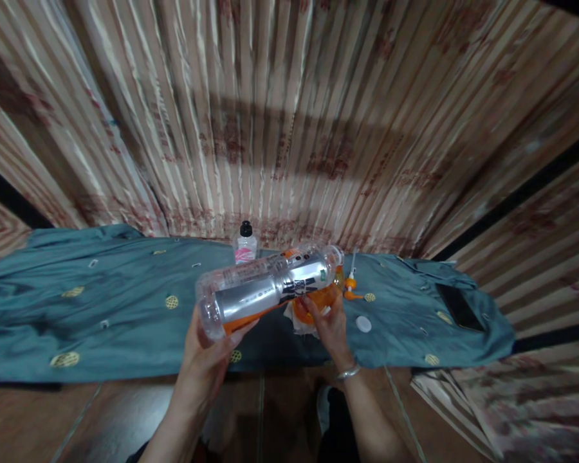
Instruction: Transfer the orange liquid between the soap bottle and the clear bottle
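Note:
A large clear plastic bottle [251, 299] with a silver and orange label is held tilted, its neck up at the right. My left hand [210, 350] wraps round its base from below. My right hand [330, 321] is at an orange bottle [321, 302] standing behind and below the clear bottle's neck end; its fingers are bent round the orange one, partly hidden. The clear bottle's mouth lies close above the orange bottle's top; whether they touch is not clear. Under the orange bottle is a crumpled white tissue [302, 326].
A white bottle with a black cap [246, 247] stands behind. At the right lie an orange pump head [351, 288], a white round cap [363, 323] and a dark phone [458, 307] on the green cloth [139, 308]. Patterned curtains [270, 128] hang behind.

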The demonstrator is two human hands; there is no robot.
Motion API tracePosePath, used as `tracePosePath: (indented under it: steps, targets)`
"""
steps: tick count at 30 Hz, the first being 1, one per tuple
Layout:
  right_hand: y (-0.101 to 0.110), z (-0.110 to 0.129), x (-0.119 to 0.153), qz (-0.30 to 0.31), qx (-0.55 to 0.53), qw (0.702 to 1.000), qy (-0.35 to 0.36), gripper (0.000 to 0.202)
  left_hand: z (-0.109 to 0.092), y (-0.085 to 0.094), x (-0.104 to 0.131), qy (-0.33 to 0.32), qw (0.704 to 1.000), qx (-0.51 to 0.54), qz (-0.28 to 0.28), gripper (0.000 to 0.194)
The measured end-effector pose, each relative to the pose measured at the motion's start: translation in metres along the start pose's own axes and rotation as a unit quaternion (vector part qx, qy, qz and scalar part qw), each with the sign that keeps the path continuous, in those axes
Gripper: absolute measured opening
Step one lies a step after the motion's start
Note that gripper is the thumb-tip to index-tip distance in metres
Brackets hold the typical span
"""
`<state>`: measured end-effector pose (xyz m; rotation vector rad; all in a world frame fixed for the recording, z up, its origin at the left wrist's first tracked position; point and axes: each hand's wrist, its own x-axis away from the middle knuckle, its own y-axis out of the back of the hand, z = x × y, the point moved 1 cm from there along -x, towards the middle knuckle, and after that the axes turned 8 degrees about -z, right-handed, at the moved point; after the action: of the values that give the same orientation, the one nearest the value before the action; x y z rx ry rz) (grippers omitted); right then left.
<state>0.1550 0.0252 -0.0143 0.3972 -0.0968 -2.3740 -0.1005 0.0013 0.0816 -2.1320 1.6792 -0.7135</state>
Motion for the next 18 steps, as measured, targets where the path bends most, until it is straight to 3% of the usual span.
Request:
tracePosePath:
  steps: [4, 11, 18]
  targets:
    - [-0.0002, -0.0024, 0.0019, 0.007, -0.017, 1.000, 0.003, 0.072, -0.0007, -0.0004, 0.0004, 0.005, 1.000, -0.004, -0.011, 0.082]
    - [-0.0023, -0.0076, 0.0038, 0.006, -0.017, 1.000, -0.001, 0.090, -0.0017, 0.0014, 0.0006, 0.005, 1.000, -0.017, -0.012, 0.082]
    - [-0.0010, -0.0092, 0.0036, 0.010, -0.010, 1.000, 0.000, 0.077, -0.0018, 0.0020, 0.0020, 0.008, 1.000, -0.015, -0.023, 0.088]
